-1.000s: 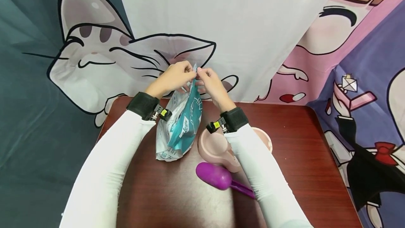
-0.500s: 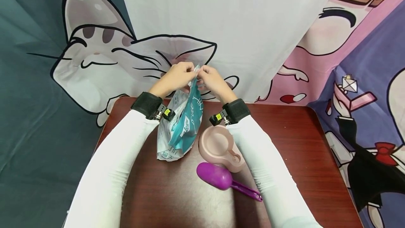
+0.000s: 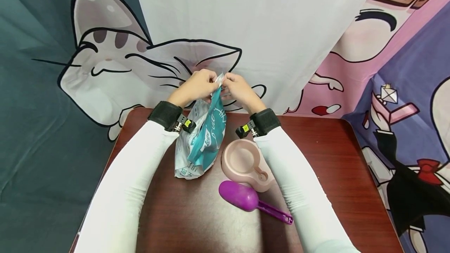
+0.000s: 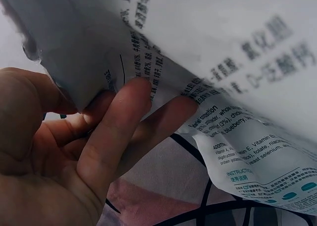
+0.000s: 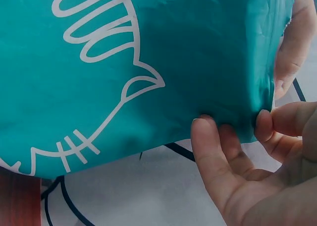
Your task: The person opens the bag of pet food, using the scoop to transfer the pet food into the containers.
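Note:
A teal-and-white printed food bag (image 3: 207, 139) stands on the table with its top gathered upward. My left hand (image 3: 197, 86) pinches the top edge from the left. From the right, my right hand (image 3: 240, 91) pinches the same edge close by. In the left wrist view, the left hand's fingers (image 4: 116, 132) lie against the white, text-covered side of the bag. The right wrist view has the right thumb and index finger at a corner of the teal side, where a ridge runs along the edge; other fingers (image 5: 208, 141) touch the lower border. The bag's contents are hidden.
A pale pink bowl (image 3: 228, 173) sits right of the bag, partly covered by the right forearm. Before it lies a purple scoop (image 3: 239, 195), handle toward the right sleeve. The brown table (image 3: 337, 175) meets a printed curtain (image 3: 267, 30) at the back.
Both hands have shifted slightly right, still at the bag's top edge, and a whitish tip now shows between them. The right forearm has moved rightward, uncovering more of the bowl and the scoop's handle.

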`<action>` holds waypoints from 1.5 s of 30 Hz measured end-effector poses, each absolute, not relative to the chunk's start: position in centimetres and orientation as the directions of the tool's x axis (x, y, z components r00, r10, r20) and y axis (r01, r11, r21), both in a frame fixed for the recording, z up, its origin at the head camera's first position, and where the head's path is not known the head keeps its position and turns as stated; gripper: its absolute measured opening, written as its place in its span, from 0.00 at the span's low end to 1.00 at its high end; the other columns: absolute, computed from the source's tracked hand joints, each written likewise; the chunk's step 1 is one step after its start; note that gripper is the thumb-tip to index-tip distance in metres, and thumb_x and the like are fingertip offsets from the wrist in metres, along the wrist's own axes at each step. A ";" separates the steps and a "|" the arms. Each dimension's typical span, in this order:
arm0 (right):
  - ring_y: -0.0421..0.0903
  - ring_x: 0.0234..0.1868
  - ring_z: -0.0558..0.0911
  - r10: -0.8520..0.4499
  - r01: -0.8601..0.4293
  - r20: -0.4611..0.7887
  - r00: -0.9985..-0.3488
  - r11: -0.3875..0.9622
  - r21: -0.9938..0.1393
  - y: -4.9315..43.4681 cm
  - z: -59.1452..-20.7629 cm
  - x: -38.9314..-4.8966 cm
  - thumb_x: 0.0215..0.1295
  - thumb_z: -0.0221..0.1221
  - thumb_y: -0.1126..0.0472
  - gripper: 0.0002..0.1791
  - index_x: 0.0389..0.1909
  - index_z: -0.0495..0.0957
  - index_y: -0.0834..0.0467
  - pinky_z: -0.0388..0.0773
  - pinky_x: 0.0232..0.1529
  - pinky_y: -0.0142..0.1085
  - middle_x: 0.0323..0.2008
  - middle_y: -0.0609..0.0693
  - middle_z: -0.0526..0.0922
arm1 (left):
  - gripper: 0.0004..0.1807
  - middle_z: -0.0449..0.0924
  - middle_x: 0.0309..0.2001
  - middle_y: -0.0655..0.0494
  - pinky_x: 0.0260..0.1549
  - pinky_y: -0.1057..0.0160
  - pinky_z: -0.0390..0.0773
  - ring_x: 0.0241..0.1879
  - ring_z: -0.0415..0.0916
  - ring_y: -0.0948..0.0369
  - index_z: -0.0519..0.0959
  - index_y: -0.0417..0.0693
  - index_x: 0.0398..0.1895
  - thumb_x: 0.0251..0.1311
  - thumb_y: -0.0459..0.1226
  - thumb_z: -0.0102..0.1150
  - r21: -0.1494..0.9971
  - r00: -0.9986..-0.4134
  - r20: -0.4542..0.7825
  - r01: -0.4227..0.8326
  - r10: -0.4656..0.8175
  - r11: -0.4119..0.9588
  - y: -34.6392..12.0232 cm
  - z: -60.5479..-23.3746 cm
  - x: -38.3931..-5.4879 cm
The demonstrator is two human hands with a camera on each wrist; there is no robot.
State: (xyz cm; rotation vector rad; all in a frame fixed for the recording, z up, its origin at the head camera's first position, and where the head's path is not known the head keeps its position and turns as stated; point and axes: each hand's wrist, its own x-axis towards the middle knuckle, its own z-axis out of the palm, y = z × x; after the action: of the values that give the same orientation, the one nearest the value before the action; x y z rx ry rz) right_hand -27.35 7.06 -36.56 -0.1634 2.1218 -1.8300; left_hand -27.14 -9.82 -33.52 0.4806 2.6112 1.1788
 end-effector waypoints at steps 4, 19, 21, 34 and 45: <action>0.44 0.37 0.83 -0.308 0.103 -0.152 -0.939 0.167 -0.981 6.9 -36.8 -27.4 0.83 0.40 0.62 0.16 0.32 0.67 0.61 0.78 0.59 0.58 0.40 0.53 0.76 | 0.13 0.74 0.25 0.50 0.23 0.62 0.85 0.21 0.81 0.58 0.72 0.43 0.26 0.72 0.34 0.48 0.731 -0.923 -0.062 0.218 0.381 0.647 -9.8 -33.7 -27.2; 0.42 0.30 0.71 -0.290 -0.028 -0.020 -0.957 0.160 -0.987 6.6 -37.7 -27.6 0.80 0.41 0.65 0.16 0.27 0.65 0.59 0.78 0.47 0.47 0.27 0.48 0.67 | 0.13 0.72 0.23 0.49 0.23 0.62 0.85 0.23 0.82 0.55 0.69 0.43 0.24 0.70 0.29 0.45 0.737 -0.932 -0.038 0.217 0.360 0.640 -10.1 -34.3 -27.2; 0.43 0.29 0.71 -0.287 -0.046 -0.003 -0.958 0.164 -0.985 6.6 -37.8 -27.6 0.79 0.42 0.64 0.15 0.28 0.67 0.59 0.78 0.48 0.48 0.25 0.48 0.67 | 0.13 0.73 0.24 0.48 0.23 0.62 0.86 0.22 0.83 0.55 0.70 0.42 0.25 0.70 0.30 0.46 0.750 -0.935 -0.044 0.201 0.352 0.630 -10.2 -34.3 -27.1; 0.51 0.38 0.83 -0.245 -0.052 -0.022 -0.969 0.290 -0.955 6.7 -37.8 -27.0 0.78 0.46 0.57 0.15 0.28 0.66 0.56 0.84 0.49 0.49 0.30 0.49 0.70 | 0.14 0.74 0.27 0.49 0.27 0.53 0.88 0.22 0.84 0.54 0.74 0.42 0.31 0.76 0.38 0.49 0.771 -0.938 -0.059 0.174 0.341 0.612 -10.2 -34.4 -26.6; 0.51 0.44 0.74 -0.277 0.107 -0.159 -0.948 0.193 -0.975 6.7 -37.4 -26.3 0.79 0.47 0.58 0.13 0.31 0.65 0.57 0.82 0.56 0.57 0.37 0.51 0.68 | 0.06 0.73 0.25 0.54 0.26 0.61 0.87 0.28 0.83 0.54 0.73 0.43 0.31 0.66 0.35 0.53 0.754 -0.935 -0.068 0.180 0.348 0.631 -10.2 -34.1 -25.6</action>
State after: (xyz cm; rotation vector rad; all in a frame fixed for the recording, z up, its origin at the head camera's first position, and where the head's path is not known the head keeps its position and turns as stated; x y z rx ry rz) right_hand -26.25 6.71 -37.38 -0.1606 2.1737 -1.8162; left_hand -25.64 -10.17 -34.06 0.4340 2.6453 1.1895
